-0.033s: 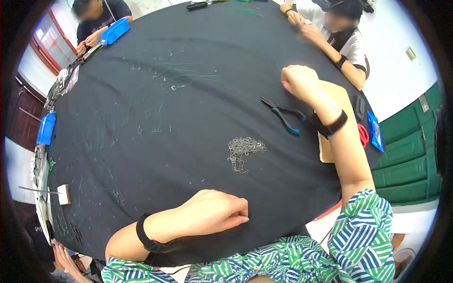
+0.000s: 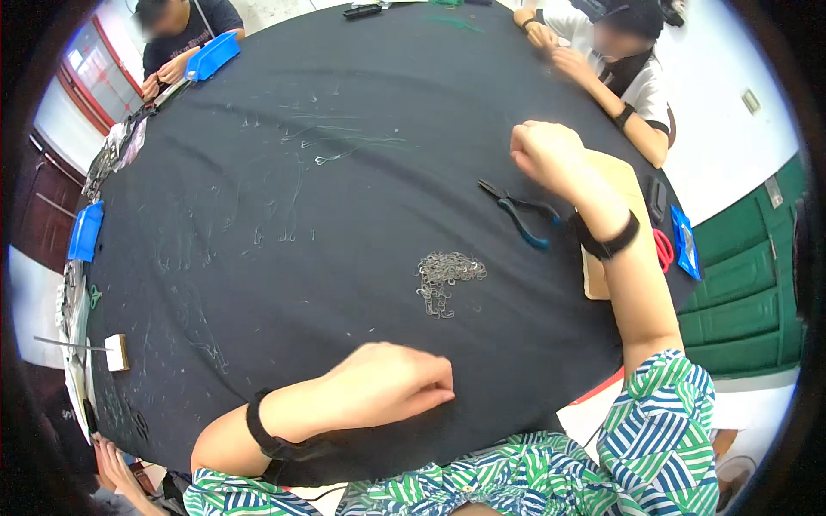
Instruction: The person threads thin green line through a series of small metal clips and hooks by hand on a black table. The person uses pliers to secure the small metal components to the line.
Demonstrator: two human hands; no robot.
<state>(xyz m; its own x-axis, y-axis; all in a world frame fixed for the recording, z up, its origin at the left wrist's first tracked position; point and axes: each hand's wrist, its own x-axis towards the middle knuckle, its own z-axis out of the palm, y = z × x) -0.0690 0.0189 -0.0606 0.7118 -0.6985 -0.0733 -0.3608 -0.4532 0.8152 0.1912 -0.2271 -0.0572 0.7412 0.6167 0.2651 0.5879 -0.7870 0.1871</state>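
Left hand: my left hand (image 2: 391,384) lies on the round table covered in black cloth (image 2: 258,284), near my body, fingers curled loosely under and pointing right; I cannot tell whether anything is pinched inside it.
Right hand: my right hand (image 2: 544,153) is raised over the far right part of the table, closed in a fist with the knuckles up; whatever it may grip is too small to make out.
Wristbands: a black band sits on each of my wrists.
Metal pile: a small heap of silvery wire rings or links (image 2: 445,279) lies on the cloth between my two hands, well apart from both, nearer the middle of the table.
Pliers: black pliers with blue handles (image 2: 518,211) lie flat just left of my right forearm, closed tips pointing up-left.
Board: a pale tan rectangular board (image 2: 613,181) lies under my right arm at the table's edge.
Right edge: red-handled scissors (image 2: 664,249) and a blue packet (image 2: 686,243) lie beside the board.
Others: a person in a dark shirt with a blue plastic tray (image 2: 212,56) sits far left; another in white (image 2: 641,90) sits far right.
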